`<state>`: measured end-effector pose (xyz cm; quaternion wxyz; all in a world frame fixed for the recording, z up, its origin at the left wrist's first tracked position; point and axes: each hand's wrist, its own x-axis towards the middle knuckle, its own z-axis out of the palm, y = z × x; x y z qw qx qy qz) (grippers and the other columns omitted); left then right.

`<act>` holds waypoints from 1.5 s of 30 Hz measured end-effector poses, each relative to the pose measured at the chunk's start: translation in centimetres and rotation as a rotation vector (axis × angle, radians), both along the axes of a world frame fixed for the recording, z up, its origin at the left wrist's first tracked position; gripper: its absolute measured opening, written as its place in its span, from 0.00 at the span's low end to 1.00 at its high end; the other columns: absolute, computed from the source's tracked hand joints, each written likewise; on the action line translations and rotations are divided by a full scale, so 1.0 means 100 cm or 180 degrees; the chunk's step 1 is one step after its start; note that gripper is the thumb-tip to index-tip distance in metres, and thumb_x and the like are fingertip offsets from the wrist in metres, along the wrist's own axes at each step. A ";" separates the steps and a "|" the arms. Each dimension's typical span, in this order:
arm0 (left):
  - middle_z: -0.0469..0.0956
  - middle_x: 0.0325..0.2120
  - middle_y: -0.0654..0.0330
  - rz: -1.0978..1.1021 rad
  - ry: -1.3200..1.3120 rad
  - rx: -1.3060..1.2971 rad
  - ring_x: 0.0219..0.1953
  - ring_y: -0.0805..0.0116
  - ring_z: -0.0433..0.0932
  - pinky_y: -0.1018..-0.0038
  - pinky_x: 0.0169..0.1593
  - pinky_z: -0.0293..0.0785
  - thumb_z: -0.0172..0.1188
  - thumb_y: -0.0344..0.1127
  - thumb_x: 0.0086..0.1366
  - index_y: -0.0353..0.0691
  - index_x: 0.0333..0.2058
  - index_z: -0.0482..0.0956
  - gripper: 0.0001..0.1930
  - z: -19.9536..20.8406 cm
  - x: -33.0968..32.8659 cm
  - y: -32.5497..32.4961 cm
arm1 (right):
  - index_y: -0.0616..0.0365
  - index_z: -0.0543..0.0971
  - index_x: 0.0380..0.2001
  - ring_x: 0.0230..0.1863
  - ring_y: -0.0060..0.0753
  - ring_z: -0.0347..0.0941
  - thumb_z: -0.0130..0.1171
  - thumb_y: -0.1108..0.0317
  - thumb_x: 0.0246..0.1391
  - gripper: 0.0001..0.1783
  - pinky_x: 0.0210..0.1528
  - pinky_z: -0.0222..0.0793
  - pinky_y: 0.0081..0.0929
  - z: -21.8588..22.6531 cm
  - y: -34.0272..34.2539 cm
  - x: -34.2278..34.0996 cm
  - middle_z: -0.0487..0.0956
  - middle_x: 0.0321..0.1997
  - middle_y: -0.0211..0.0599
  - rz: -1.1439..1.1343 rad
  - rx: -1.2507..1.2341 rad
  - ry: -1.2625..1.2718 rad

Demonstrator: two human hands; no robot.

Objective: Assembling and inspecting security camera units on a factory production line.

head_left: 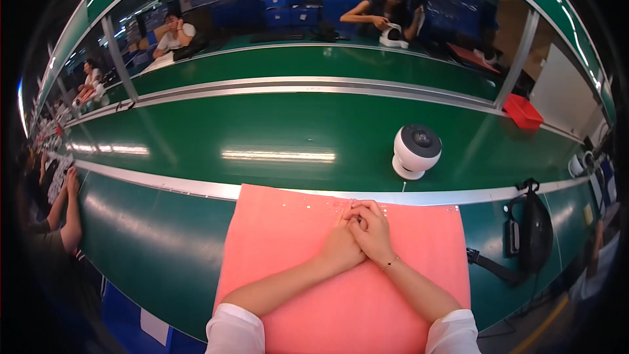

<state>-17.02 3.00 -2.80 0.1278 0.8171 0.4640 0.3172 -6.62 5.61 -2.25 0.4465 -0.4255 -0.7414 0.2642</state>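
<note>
My left hand (344, 248) and my right hand (373, 233) rest together on a pink cloth-like mat (288, 262). The fingers of both are bent and overlap, the right lying partly over the left. Whether anything is between them is hidden. Small pale dots (309, 207), too small to name, lie along the mat's far edge around my fingertips. Beyond the mat, to the right, a round white camera-like device (417, 152) with a dark face stands upright on its base, apart from both hands.
The mat lies on a green workbench (157, 223); a metal rail and green belt run behind. On the right are a black bag (536, 229) with a strap and a red bin (523, 112). Co-workers sit across; one handles a white device (393, 36). Another person's arms (67, 213) show at left.
</note>
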 end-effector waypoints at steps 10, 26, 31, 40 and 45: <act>0.74 0.41 0.48 0.0081 0.0026 0.0325 0.49 0.45 0.66 0.57 0.54 0.63 0.55 0.37 0.51 0.32 0.40 0.73 0.19 -0.003 -0.005 0.001 | 0.59 0.77 0.30 0.46 0.38 0.70 0.53 0.74 0.46 0.06 0.47 0.66 0.30 0.002 -0.003 -0.003 0.71 0.43 0.38 0.0071 -0.0082 0.0007; 0.69 0.49 0.48 0.0101 0.0499 -0.0112 0.57 0.47 0.60 0.54 0.62 0.48 0.55 0.45 0.55 0.38 0.50 0.69 0.26 -0.008 -0.001 -0.001 | 0.59 0.75 0.35 0.49 0.44 0.68 0.53 0.74 0.46 0.10 0.51 0.65 0.37 0.003 -0.012 0.009 0.69 0.48 0.41 0.0318 0.0374 -0.0374; 0.70 0.49 0.51 0.0128 0.0561 -0.0581 0.56 0.49 0.62 0.54 0.64 0.46 0.55 0.46 0.55 0.39 0.51 0.70 0.26 -0.003 -0.001 -0.004 | 0.58 0.75 0.33 0.48 0.41 0.68 0.51 0.72 0.47 0.08 0.49 0.66 0.35 -0.001 -0.012 0.008 0.69 0.45 0.39 0.0288 0.0512 -0.0504; 0.63 0.54 0.43 0.0016 0.0642 0.0077 0.59 0.46 0.59 0.57 0.62 0.50 0.55 0.46 0.57 0.39 0.48 0.71 0.24 -0.004 -0.011 -0.006 | 0.58 0.74 0.36 0.47 0.42 0.67 0.51 0.73 0.45 0.11 0.48 0.66 0.34 0.009 -0.006 0.011 0.69 0.43 0.40 0.0324 0.0571 -0.0420; 0.52 0.60 0.36 0.0440 0.0899 -0.0148 0.63 0.45 0.52 0.56 0.64 0.47 0.53 0.48 0.59 0.36 0.49 0.67 0.25 0.006 -0.009 -0.009 | 0.62 0.71 0.38 0.44 0.42 0.65 0.54 0.78 0.37 0.18 0.44 0.64 0.31 0.045 0.041 0.055 0.69 0.41 0.39 -0.1053 0.1168 -0.0347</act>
